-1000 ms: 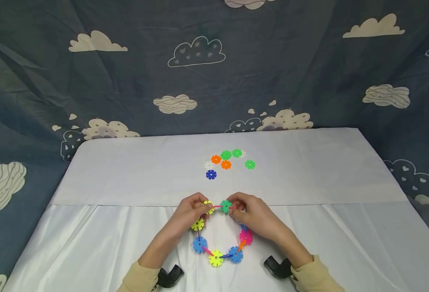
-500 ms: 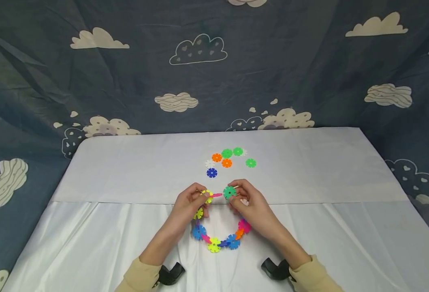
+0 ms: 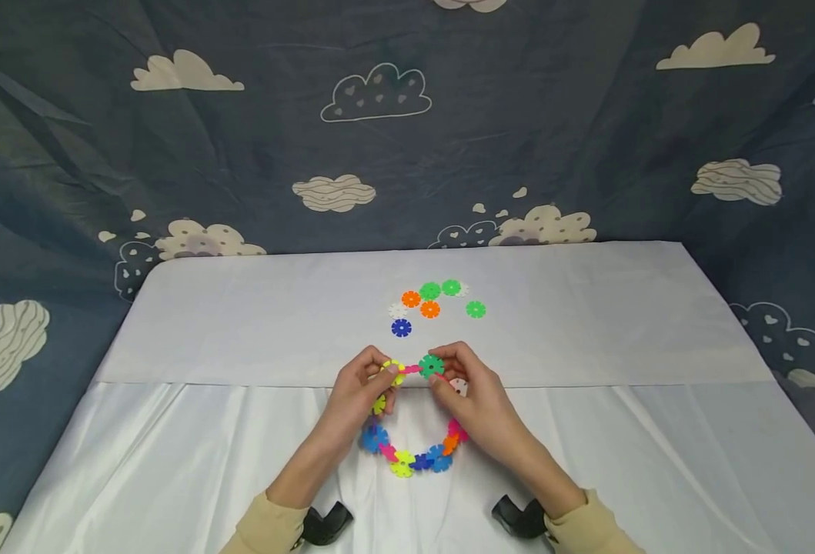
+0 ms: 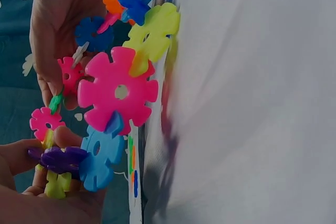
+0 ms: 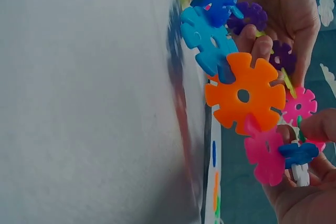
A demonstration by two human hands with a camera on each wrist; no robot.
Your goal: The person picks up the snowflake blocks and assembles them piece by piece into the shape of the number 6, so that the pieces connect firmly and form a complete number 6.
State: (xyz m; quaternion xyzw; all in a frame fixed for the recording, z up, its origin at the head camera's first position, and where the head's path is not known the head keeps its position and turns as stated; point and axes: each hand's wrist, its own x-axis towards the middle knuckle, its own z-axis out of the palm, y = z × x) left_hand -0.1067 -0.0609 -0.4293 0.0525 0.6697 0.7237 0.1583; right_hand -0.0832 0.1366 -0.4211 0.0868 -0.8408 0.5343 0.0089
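A loop of linked notched plastic discs, the snowflake kind (image 3: 402, 464), hangs between both hands in the head view. My left hand (image 3: 360, 391) pinches a yellow disc (image 3: 395, 372) at its upper left. Opposite, my right hand (image 3: 478, 398) holds a green disc (image 3: 431, 367) between thumb and fingers. A pink disc (image 3: 412, 369), seen edge-on, spans the two and meets the green one. In the left wrist view a large pink disc (image 4: 100, 93) and a purple one (image 4: 63, 159) show. An orange disc (image 5: 226, 95) dominates the right wrist view. Fingers partly cover the upper links.
Loose discs lie farther back on the white-covered table (image 3: 241, 323): several green and orange ones, whitish ones and a dark blue disc (image 3: 402, 328). A dark cloud-print cloth (image 3: 255, 154) hangs behind. Black wrist devices (image 3: 327, 524) sit near both sleeves.
Both hands rose and moved away from the person with the loop. Half a second ago the green disc stood apart from the pink one; the right hand has brought them together.
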